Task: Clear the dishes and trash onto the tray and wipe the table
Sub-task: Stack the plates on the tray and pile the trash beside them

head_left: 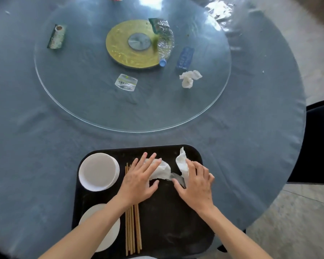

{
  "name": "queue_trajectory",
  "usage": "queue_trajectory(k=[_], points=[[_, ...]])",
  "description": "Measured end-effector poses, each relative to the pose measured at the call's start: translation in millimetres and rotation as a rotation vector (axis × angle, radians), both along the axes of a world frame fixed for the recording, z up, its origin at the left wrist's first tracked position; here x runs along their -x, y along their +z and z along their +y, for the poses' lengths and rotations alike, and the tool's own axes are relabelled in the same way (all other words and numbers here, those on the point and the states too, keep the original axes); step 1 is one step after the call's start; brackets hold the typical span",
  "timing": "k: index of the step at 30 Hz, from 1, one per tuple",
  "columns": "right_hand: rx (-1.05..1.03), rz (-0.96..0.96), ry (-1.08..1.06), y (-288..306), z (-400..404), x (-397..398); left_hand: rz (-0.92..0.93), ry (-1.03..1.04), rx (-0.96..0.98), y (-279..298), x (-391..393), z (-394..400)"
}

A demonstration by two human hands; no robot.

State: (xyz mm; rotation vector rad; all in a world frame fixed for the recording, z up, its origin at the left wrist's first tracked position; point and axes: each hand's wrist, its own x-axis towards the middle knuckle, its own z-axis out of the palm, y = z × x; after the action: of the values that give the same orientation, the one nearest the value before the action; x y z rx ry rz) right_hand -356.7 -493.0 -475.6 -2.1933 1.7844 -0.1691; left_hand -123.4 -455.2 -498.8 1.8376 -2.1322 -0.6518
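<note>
Crumpled white paper napkins [162, 170] lie on the black rectangular tray [163, 217] at the worktop's near edge. The left hand [139, 177] rests on them, fingers straight; the right hand [195, 185] touches them, fingers relaxed. Brown wooden chopsticks [133, 227] lie beside stacked white plates [98, 171].

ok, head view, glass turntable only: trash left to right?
Green wrapper → clear packet → crushed plastic bottle → blue wrapper → crumpled napkin. The blue wrapper and the napkin overlap partly in x; the napkin reaches farther right.
</note>
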Motion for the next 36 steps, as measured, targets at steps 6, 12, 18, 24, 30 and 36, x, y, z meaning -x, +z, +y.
queue_trajectory(k=[6,12,18,24,30,36], points=[[0.134,-0.049,0.027,28,-93,2,-0.02,0.077,0.106,37,-30,-90],[0.16,-0.173,-0.026,63,-242,-28,-0.113,0.267,0.147,88,-91,-224],[0.091,-0.204,-0.084,53,-358,-63,-0.123,0.386,0.087,92,-138,-305],[-0.008,-0.041,-0.04,2,-408,-93,-0.143,0.372,-0.029,45,-160,-326],[0.015,0.004,-0.026,-40,-403,-102,-0.127,0.337,-0.119,9,-164,-312],[0.078,-0.131,-0.076,-34,-376,-92,-0.042,0.368,-0.027,14,-152,-296]])
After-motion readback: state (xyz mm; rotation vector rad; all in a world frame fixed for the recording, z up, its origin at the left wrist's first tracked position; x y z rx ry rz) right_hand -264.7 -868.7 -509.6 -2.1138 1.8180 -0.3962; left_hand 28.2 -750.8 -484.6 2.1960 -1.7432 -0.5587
